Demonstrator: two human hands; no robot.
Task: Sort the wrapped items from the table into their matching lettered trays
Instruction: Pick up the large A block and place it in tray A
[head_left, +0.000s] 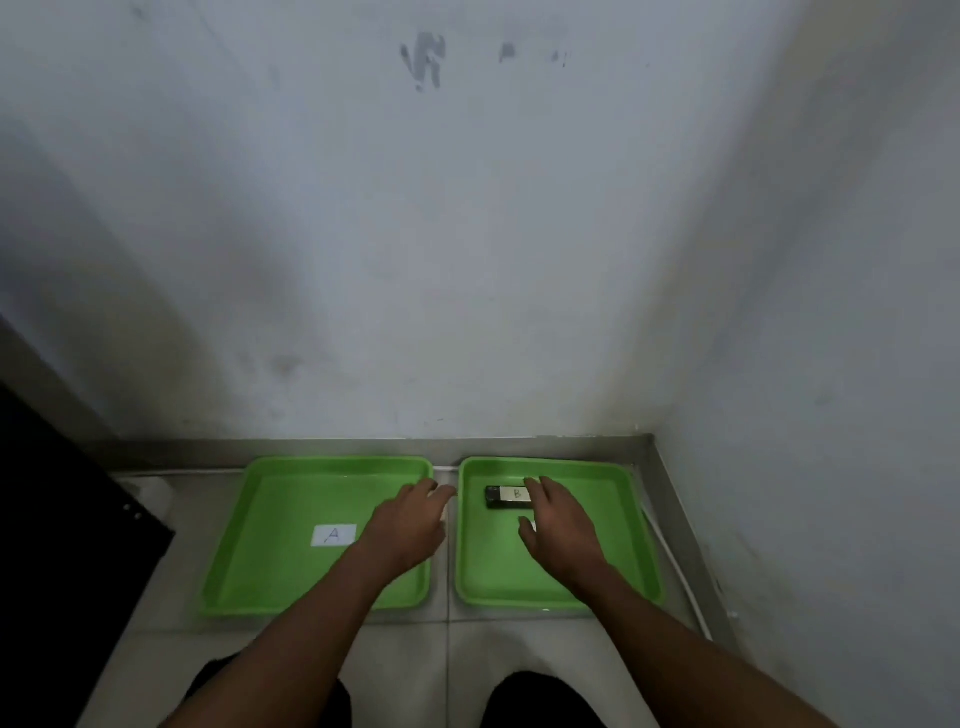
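Both forearms reach in from the near edge. Right hand (558, 525): fingers (545, 491) spread, tips touching the wrapped item (508, 497) marked B, which lies flat at the far left of the right tray (631, 530). Left hand (410, 527): fingers loosely extended, empty, over the right rim of the left tray (249, 530), labelled A. Risk: this tray's own letter is hidden under the right hand, so match unconfirmed; the withdrawing fingers could drag the item.

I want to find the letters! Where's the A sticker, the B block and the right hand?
A sticker (334, 535), head view, its middle.
B block (506, 497), head view, white label.
Right hand (563, 530), head view, its back.
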